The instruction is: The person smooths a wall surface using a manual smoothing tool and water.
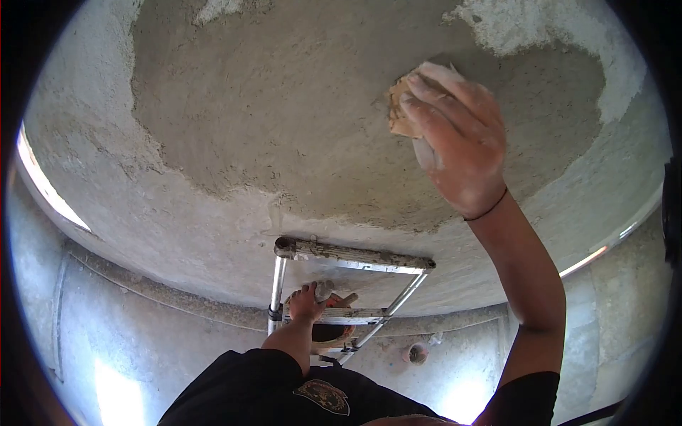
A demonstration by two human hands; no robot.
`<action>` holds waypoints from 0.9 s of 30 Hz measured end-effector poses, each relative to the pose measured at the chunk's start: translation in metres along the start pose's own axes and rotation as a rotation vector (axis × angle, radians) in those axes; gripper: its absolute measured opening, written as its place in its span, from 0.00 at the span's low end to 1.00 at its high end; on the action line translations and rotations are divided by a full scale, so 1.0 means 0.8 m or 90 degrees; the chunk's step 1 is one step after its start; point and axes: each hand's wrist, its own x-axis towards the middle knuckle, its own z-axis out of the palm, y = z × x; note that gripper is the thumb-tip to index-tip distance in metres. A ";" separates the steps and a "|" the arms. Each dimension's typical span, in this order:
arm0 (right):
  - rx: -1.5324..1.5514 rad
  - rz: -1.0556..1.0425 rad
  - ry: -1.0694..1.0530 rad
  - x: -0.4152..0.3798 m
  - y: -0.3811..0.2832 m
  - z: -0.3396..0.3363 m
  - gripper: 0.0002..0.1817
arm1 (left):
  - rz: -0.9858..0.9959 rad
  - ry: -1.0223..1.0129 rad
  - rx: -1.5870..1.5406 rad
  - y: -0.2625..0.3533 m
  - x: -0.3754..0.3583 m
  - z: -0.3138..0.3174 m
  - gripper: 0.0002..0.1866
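My right hand (pixel 458 135) presses a yellowish-brown sponge (pixel 401 106) against the wall (pixel 284 121). Its fingers are bent over the sponge and coated in pale plaster. Around it spreads a broad patch of darker, damp-looking plaster with ragged edges. Lower down, my left hand (pixel 305 305) is closed at the left side of an aluminium ladder (pixel 355 255), close to one of its rungs. What its fingers hold is hidden from this angle. Right beside it are a greyish rounded object (pixel 325 290), something reddish and a short tool handle (pixel 348 300).
The ladder leans close to the wall in front of me, its top step smeared with plaster. On the floor (pixel 206 319) below stands a small bucket (pixel 416 353) with a pale scrap (pixel 436 338) near it. Bright light falls on the floor at both sides.
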 end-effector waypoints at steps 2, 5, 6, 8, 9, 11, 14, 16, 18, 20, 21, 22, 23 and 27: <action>0.044 -0.004 -0.003 -0.013 -0.013 0.014 0.06 | 0.001 -0.013 0.006 -0.001 0.000 -0.001 0.36; 0.085 -0.037 -0.060 -0.021 -0.034 0.006 0.07 | -0.007 0.002 -0.001 0.000 0.000 0.001 0.37; 0.086 -0.065 -0.113 -0.021 -0.038 0.003 0.07 | -0.004 0.000 0.000 -0.002 0.001 0.004 0.37; 0.061 -0.073 -0.032 -0.019 -0.018 -0.005 0.07 | 0.000 0.002 0.000 -0.004 0.007 0.003 0.37; 0.054 -0.077 0.007 -0.014 -0.009 -0.008 0.07 | -0.006 -0.004 -0.001 -0.003 0.006 0.002 0.37; -0.015 -0.051 0.039 0.002 0.008 -0.014 0.07 | -0.014 -0.015 -0.001 -0.001 -0.001 0.001 0.37; -0.023 -0.040 0.078 -0.025 0.004 0.034 0.07 | -0.008 -0.007 0.008 0.004 0.001 -0.008 0.38; 0.032 -0.058 0.122 -0.031 -0.018 0.051 0.08 | -0.026 -0.029 -0.002 0.005 0.001 -0.009 0.38; 0.113 -0.060 -0.085 -0.035 -0.051 0.034 0.09 | -0.005 -0.021 0.025 -0.002 0.007 0.004 0.38; 0.105 -0.068 -0.027 -0.038 -0.053 0.030 0.09 | 0.016 -0.011 0.053 -0.007 0.006 0.008 0.38; 0.098 -0.079 0.034 -0.037 -0.050 0.029 0.09 | 0.005 -0.015 0.034 -0.006 0.005 0.007 0.39; 0.099 -0.084 0.035 -0.033 -0.037 0.021 0.09 | -0.008 -0.019 0.013 -0.004 0.006 0.007 0.40; 0.029 -0.064 0.048 -0.024 -0.017 0.005 0.08 | -0.010 -0.018 0.010 -0.002 0.008 0.007 0.40; -0.092 -0.014 0.057 -0.014 0.021 0.018 0.08 | -0.010 -0.041 0.038 -0.002 0.006 0.003 0.40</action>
